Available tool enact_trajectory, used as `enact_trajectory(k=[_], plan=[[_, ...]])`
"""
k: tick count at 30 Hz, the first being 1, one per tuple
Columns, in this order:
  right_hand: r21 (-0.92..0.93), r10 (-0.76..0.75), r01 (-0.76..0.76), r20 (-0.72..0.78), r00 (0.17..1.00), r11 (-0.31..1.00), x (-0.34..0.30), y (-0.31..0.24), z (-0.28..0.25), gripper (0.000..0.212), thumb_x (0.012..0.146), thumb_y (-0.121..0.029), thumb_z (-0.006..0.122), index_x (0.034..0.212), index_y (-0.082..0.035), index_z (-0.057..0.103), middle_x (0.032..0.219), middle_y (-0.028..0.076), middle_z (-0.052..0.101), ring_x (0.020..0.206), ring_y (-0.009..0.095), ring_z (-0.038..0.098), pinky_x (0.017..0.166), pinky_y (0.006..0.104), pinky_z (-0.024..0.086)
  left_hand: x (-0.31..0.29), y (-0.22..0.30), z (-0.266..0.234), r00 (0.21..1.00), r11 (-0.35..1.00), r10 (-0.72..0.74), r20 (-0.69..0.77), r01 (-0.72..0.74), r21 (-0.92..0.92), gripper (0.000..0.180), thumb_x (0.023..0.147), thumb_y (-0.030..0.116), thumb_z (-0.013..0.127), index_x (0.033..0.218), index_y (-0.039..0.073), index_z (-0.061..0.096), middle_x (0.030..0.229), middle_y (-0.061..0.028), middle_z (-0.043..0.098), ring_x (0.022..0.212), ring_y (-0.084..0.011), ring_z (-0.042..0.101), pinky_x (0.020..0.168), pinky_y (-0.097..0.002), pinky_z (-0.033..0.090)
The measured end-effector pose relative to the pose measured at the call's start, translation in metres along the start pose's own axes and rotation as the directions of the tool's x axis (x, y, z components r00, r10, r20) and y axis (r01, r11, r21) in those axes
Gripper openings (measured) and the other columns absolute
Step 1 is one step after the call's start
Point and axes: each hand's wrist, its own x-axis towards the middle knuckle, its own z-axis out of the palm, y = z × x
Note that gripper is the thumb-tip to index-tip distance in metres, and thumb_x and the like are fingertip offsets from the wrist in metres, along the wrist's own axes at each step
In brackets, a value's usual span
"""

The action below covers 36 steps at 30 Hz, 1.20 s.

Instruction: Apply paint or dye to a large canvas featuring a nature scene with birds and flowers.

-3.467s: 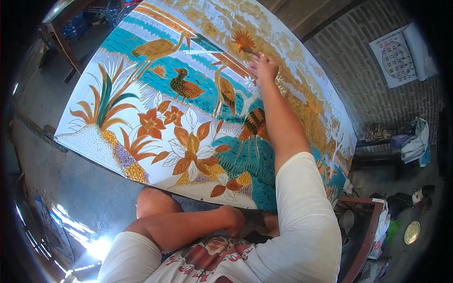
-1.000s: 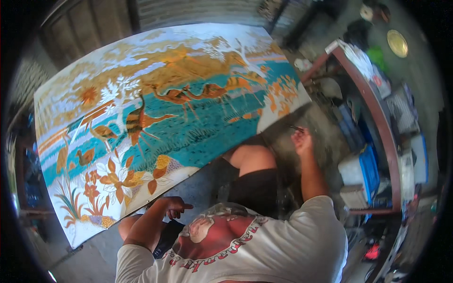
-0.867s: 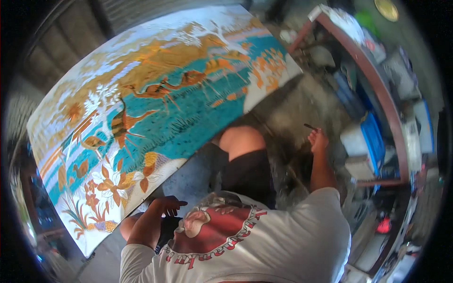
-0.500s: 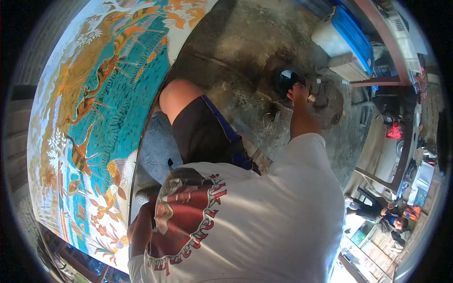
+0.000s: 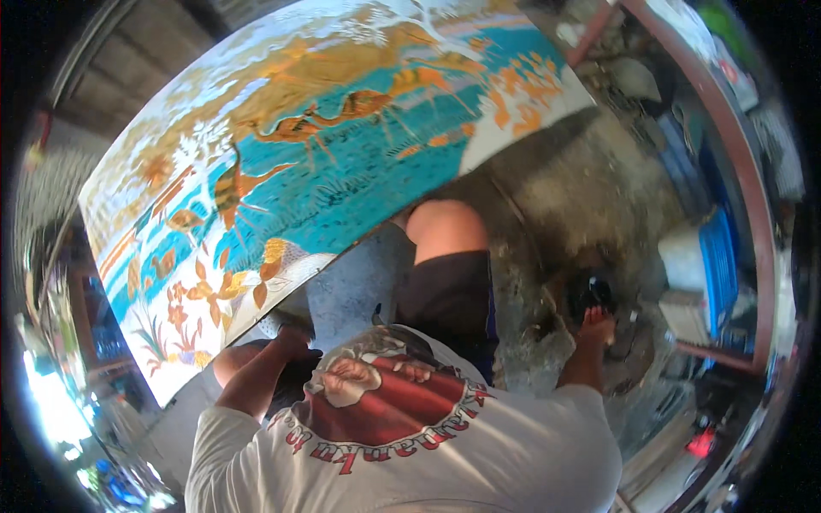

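At the right, my right hand [image 5: 598, 326] reaches down to the near rim of a round black pan [image 5: 592, 291] with a glossy dark surface, on the floor. Its fingers are drawn together; whatever they hold is too small to make out. My left hand [image 5: 295, 342] rests by my left knee, beside a small whitish object [image 5: 269, 326] that is partly hidden. That hand is dark and its fingers do not show clearly. In front of me spreads a large cloth [image 5: 342, 201] painted with brown long-necked birds, orange flowers and a teal ground, its near edge against my right knee.
A white bin with a blue lid [image 5: 717, 274] stands right of the pan. A reddish-brown beam [image 5: 742, 162] curves along the far right. Stained concrete floor [image 5: 556, 205] lies between the cloth and the pan. Below the cloth's edge is a bluish surface [image 5: 355, 278].
My view has turned left, so the cloth and my left forearm show more fully. My right hand stays by the black pan, its fingers now at the near rim.
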Motion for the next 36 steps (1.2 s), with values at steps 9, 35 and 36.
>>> enact_trajectory(k=[9, 35, 36], plan=[[0.354, -0.074, -0.127, 0.501, 0.862, 0.927, -0.155, -0.057, 0.299, 0.033, 0.099, -0.027, 0.049, 0.106, 0.000, 0.066, 0.079, 0.008, 0.063, 0.069, 0.020, 0.056, 0.075, 0.0381, 0.051, -0.034, 0.062, -0.174, 0.957, 0.860, -0.051, 0.287, 0.188, -0.474, 0.083, 0.089, 0.076, 0.039, 0.100, 0.001, 0.072, 0.094, -0.0196, 0.071, 0.086, -0.0312, 0.069, 0.080, -0.0460, 0.053], [-0.617, 0.622, 0.082, 0.777, -0.096, 0.783, -0.720, 0.566, 0.755, 0.029, 0.103, -0.023, 0.048, 0.130, -0.012, 0.052, 0.122, 0.012, 0.062, 0.085, 0.026, 0.063, 0.077, 0.0446, 0.057, -0.067, 0.027, -0.232, 0.915, 0.563, 0.206, -0.348, -0.402, -0.722, 0.062, 0.082, 0.058, 0.062, 0.091, -0.002, 0.073, 0.091, -0.0215, 0.071, 0.084, -0.0352, 0.070, 0.075, -0.0440, 0.055], [-0.599, 0.607, 0.099, 0.791, -0.081, 0.794, -0.723, 0.574, 0.760, 0.029, 0.104, -0.023, 0.047, 0.130, -0.011, 0.051, 0.122, 0.012, 0.062, 0.084, 0.027, 0.064, 0.076, 0.0445, 0.057, -0.076, 0.025, -0.239, 0.921, 0.622, 0.202, -0.333, -0.383, -0.683, 0.056, 0.082, 0.055, 0.062, 0.091, 0.001, 0.074, 0.092, -0.0230, 0.071, 0.090, -0.0366, 0.069, 0.080, -0.0446, 0.054]])
